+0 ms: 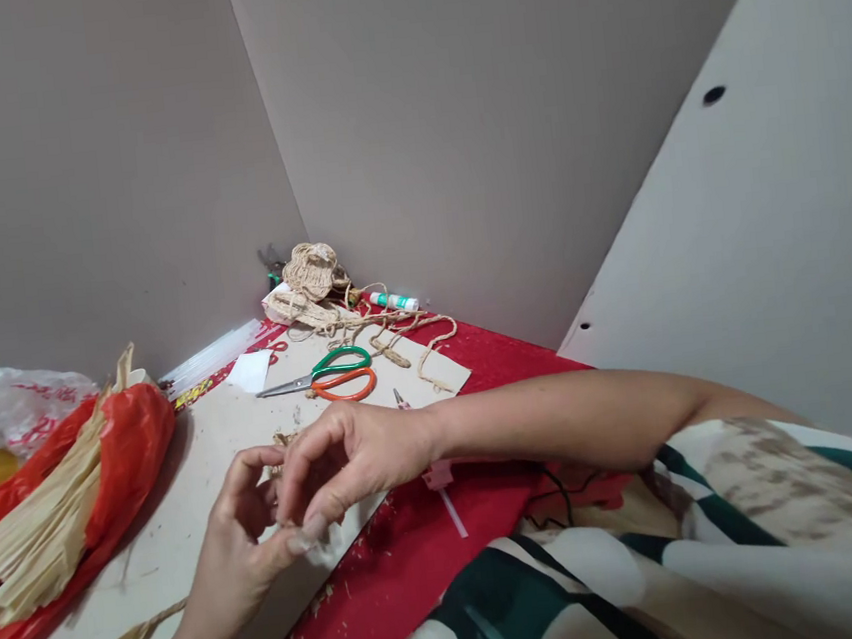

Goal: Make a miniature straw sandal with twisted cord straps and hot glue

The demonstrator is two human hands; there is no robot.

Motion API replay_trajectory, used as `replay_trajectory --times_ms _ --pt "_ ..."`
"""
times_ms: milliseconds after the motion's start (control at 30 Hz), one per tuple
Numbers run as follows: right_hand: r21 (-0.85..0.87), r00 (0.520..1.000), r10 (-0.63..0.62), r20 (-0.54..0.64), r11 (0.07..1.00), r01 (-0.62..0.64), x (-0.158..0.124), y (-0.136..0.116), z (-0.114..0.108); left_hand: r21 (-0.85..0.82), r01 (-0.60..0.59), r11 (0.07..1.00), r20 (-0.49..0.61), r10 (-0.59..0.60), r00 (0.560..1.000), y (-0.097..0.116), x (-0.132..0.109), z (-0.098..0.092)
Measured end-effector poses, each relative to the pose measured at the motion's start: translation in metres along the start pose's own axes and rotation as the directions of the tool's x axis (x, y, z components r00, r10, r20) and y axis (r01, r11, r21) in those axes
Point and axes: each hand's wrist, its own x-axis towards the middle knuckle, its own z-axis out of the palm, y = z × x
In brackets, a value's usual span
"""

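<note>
My left hand and my right hand meet over the pale board near the front. The fingers of both are curled and pinched together around something small between them; a whitish scrap shows under the right thumb, but I cannot make out what it is. A bit of dry straw-like fibre lies just behind the hands.
Scissors with green and orange handles lie behind the hands. A tangle of twine and a glue tube sit in the corner. A red bag of dried leaf strips lies at the left. Red cloth covers the table.
</note>
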Motion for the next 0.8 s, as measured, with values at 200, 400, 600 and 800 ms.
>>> replay_trajectory --times_ms 200,400,600,800 --pt "-0.042 0.997 -0.079 -0.001 0.996 0.079 0.001 -0.001 0.004 -0.115 0.076 0.99 0.104 -0.064 0.993 0.008 0.001 0.014" --pt "0.125 0.991 -0.101 -0.082 0.986 0.111 0.011 0.003 0.017 -0.102 0.056 0.993 0.06 -0.051 0.997 -0.004 -0.002 0.006" --pt "0.091 0.996 -0.057 -0.071 0.994 0.063 0.017 0.002 0.019 -0.221 0.142 0.965 0.038 -0.137 0.99 -0.008 -0.01 0.006" --pt "0.093 0.996 -0.056 -0.076 0.994 0.063 0.021 0.002 0.019 -0.211 0.109 0.971 0.13 -0.083 0.988 -0.01 -0.014 0.005"
